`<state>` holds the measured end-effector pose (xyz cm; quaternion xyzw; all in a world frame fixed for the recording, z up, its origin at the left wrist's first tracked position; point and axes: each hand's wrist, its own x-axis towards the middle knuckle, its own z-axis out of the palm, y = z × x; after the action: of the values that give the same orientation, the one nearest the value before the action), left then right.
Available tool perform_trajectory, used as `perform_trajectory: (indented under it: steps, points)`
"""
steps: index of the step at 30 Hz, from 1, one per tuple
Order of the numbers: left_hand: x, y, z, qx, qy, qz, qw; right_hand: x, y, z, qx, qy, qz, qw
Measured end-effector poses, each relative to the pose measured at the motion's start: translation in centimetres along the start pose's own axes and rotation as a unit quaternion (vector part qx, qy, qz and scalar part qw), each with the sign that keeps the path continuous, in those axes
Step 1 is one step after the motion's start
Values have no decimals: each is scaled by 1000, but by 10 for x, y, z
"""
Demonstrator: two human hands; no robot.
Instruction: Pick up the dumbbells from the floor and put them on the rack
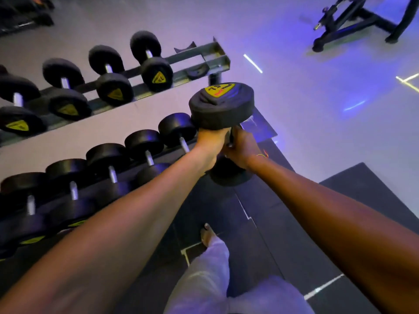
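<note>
I hold a black round-headed dumbbell (221, 105) upright in the air, its yellow-labelled head on top and its other head below my wrists. My left hand (210, 139) and my right hand (240, 147) both grip its handle, which they hide. The dumbbell hangs just off the right end of the two-tier rack (204, 55). The upper tier carries several black dumbbells (152, 62), with an empty saddle at its right end. The lower tier holds another row of several dumbbells (145, 146).
Dark rubber mats (267, 223) cover the floor under me; my bare foot (209, 234) and light trouser leg are below the hands. A black machine frame (358, 21) stands at the far right on the pale floor.
</note>
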<state>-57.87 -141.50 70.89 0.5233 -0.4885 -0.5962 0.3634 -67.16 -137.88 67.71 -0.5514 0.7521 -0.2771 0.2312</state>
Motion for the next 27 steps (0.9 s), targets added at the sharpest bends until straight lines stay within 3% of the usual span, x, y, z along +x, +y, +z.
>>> perform_trajectory:
  steps: [7,13,23,27]
  points:
    - [185,3,-10,-40,34,-96,994,177,0,40,30,-90,20,995]
    - [321,37,-1,-24,79,-96,992,324,3,52,58,-150,20,987]
    - [572,110,6,19,125,-142,982,576,-18,42,15,-164,-15,986]
    - [650,111,0,90,124,-182,971,649,-18,57,8,-190,-18,982]
